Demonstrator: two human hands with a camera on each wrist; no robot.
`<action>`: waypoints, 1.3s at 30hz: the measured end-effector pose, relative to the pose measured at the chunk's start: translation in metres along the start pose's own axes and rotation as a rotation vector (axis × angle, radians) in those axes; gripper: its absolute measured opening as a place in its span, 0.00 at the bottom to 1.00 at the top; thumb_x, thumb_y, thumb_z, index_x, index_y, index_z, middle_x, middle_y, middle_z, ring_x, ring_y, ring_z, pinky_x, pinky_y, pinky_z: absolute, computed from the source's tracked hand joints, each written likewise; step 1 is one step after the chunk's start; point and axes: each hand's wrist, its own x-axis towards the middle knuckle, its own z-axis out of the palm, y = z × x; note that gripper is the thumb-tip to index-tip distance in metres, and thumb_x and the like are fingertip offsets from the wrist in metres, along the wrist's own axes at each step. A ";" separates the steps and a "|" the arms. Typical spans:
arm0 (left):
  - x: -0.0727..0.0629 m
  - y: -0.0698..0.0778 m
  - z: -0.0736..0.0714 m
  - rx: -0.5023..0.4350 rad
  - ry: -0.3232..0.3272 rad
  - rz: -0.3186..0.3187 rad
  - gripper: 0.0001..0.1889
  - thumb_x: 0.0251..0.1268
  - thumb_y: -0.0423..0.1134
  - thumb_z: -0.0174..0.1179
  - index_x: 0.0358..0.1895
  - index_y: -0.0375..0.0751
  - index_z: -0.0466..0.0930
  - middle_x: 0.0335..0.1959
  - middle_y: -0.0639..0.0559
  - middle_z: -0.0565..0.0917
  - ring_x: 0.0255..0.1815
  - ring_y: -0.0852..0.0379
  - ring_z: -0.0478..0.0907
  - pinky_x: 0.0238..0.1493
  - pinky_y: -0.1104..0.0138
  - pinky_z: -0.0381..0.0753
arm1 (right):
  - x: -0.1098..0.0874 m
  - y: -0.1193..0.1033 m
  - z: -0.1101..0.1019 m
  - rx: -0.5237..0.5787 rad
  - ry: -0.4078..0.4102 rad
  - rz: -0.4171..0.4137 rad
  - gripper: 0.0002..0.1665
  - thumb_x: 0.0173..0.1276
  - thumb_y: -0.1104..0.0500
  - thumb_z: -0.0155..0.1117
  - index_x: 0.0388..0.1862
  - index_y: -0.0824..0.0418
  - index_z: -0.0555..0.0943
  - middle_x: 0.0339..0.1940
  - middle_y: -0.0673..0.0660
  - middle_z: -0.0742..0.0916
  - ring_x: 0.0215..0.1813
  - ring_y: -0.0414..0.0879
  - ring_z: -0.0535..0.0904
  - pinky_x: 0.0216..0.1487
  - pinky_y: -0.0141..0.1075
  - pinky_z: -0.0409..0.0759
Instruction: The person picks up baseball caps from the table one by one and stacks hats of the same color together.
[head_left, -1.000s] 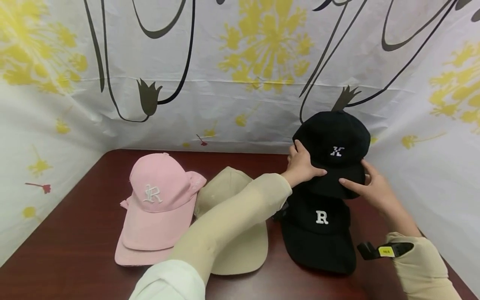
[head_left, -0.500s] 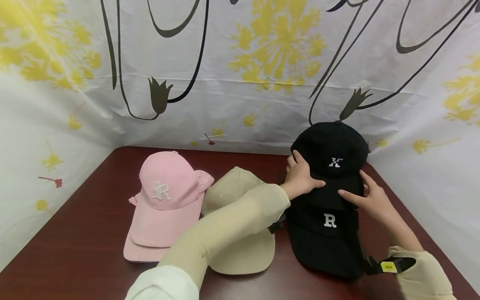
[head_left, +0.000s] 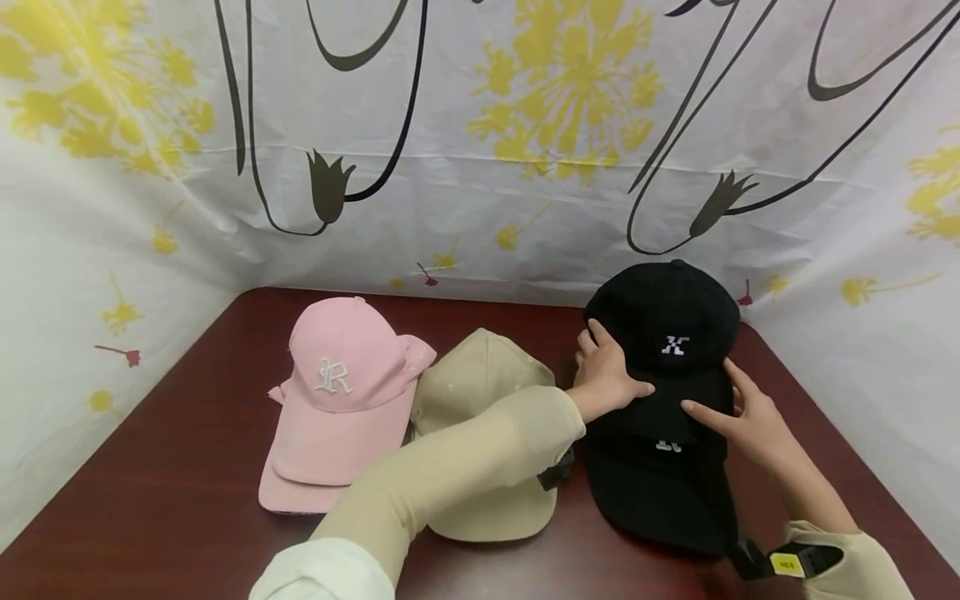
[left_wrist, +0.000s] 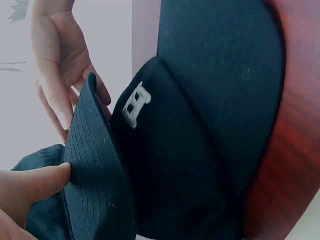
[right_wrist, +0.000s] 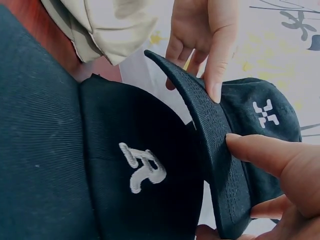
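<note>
Both hands hold a black cap (head_left: 663,308) with a white K-like mark on its front. My left hand (head_left: 606,375) grips its left side, the thumb lying on the brim and the fingers along the crown's edge. Opposite it, my right hand (head_left: 761,421) pinches the right side of the brim, thumb on top. Underneath is a second black cap (head_left: 660,512), its brim toward me on the table. The upper brim hides most of its white R in the head view, while the right wrist view shows the R (right_wrist: 142,167) fully and a gap below the upper brim.
Left of the black caps lies a beige cap (head_left: 476,375), partly hidden by my left sleeve. Farther left, pink caps (head_left: 345,354) are stacked, one brim over another. The dark red table (head_left: 172,433) meets a white patterned cloth (head_left: 450,208) behind and at both sides.
The held black cap has come down and toward me over the lower one, now covering much of the R. Both hands moved down with it. The whole view has shifted slightly.
</note>
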 end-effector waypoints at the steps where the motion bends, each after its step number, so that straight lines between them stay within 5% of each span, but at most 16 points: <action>1: -0.002 0.000 0.001 -0.001 0.005 0.000 0.57 0.43 0.49 0.72 0.73 0.44 0.40 0.68 0.49 0.52 0.63 0.50 0.60 0.52 0.64 0.70 | -0.001 0.001 0.001 0.000 0.000 0.003 0.56 0.66 0.48 0.58 0.72 0.63 0.29 0.64 0.82 0.54 0.62 0.75 0.54 0.51 0.64 0.60; 14: -0.025 -0.008 0.017 -0.050 0.062 -0.034 0.58 0.42 0.47 0.73 0.73 0.44 0.41 0.69 0.48 0.51 0.64 0.49 0.59 0.55 0.63 0.68 | -0.020 0.006 0.008 0.011 -0.016 0.026 0.57 0.66 0.49 0.58 0.71 0.63 0.28 0.65 0.82 0.53 0.63 0.75 0.52 0.51 0.64 0.60; 39: -0.054 -0.028 0.032 0.004 -0.022 -0.067 0.57 0.44 0.50 0.72 0.73 0.45 0.39 0.70 0.48 0.49 0.65 0.49 0.59 0.53 0.63 0.70 | -0.046 0.020 0.026 -0.013 -0.070 0.078 0.58 0.66 0.47 0.58 0.69 0.68 0.26 0.66 0.81 0.48 0.63 0.76 0.51 0.52 0.64 0.59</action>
